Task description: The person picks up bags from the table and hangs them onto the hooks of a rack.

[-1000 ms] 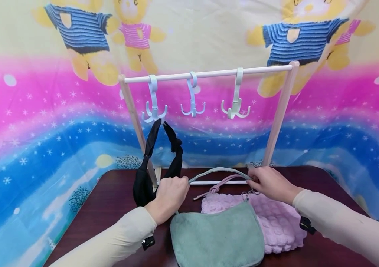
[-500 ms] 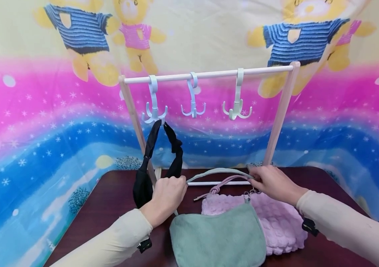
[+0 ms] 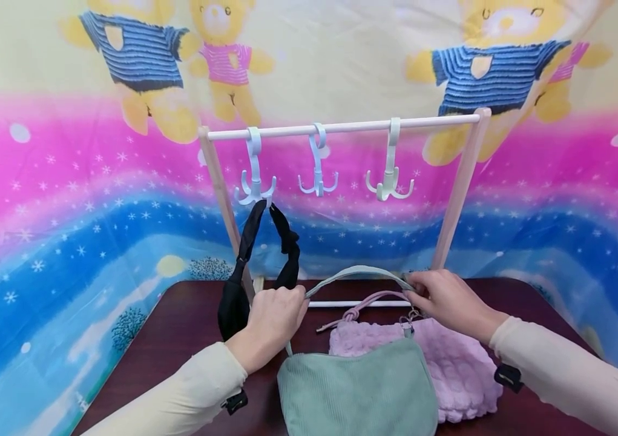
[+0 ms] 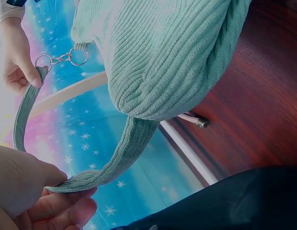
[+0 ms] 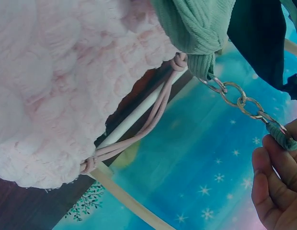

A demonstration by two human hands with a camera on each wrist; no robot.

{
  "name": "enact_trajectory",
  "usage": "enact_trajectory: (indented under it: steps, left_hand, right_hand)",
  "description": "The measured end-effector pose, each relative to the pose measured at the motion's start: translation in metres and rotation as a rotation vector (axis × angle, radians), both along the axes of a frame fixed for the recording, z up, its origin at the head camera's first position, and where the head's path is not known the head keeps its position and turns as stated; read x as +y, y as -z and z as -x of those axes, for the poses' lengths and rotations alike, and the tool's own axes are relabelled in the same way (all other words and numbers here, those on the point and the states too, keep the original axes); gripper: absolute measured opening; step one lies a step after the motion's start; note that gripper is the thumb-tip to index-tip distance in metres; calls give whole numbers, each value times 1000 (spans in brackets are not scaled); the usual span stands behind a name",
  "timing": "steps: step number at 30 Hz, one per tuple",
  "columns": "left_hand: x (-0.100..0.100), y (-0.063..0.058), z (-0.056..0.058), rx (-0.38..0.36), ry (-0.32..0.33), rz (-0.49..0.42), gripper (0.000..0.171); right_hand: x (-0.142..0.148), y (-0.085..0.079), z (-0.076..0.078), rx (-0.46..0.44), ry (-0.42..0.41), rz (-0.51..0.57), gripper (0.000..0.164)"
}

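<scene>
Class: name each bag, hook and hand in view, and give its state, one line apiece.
Green bag: green strap arched above it
Pink bag: lying on the table, handle knotted
Black bag: hanging from the left hook
Left hook: loaded
Middle hook: bare
Right hook: bare
Left hand: gripping the green strap
Right hand: pinching the green strap near the chain

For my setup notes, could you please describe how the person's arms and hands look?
The sleeves are long, plain and cream. A small black device shows at the lower edge of each. The left hand and right hand wear no gloves.
</scene>
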State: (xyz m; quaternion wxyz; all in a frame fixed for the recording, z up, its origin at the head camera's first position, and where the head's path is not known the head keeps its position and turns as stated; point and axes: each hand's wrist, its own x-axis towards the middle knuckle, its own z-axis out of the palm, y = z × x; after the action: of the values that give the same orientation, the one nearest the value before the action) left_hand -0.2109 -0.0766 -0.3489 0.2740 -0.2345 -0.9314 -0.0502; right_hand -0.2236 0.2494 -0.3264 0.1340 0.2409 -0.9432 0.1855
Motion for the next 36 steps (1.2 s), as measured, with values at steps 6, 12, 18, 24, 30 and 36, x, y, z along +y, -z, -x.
enact_trajectory:
  steps: [6, 12, 18, 24, 30, 36]
  left_hand:
    - [0, -3, -3, 37, 13, 18, 28]
    - [-1, -7, -4, 47, 13, 10, 26]
    - [-3, -11, -5, 19, 17, -55, 24]
    - [-3, -16, -4, 1, 20, -74, 20]
    - [-1, -19, -4, 13, 10, -75, 19]
    - [-1, -21, -3, 42, 18, -89, 21]
  right_hand:
    - [-2, -4, -6, 8, 18, 35, 8]
    - [-2, -5, -8, 28, 31, 69, 3]
    - [-3, -8, -8, 79, 29, 80, 4]
    - [-2, -11, -8, 177, -2, 98, 5]
    - [-3, -17, -10, 262, -28, 131, 8]
    - [-5, -21, -12, 292, -26, 129, 9]
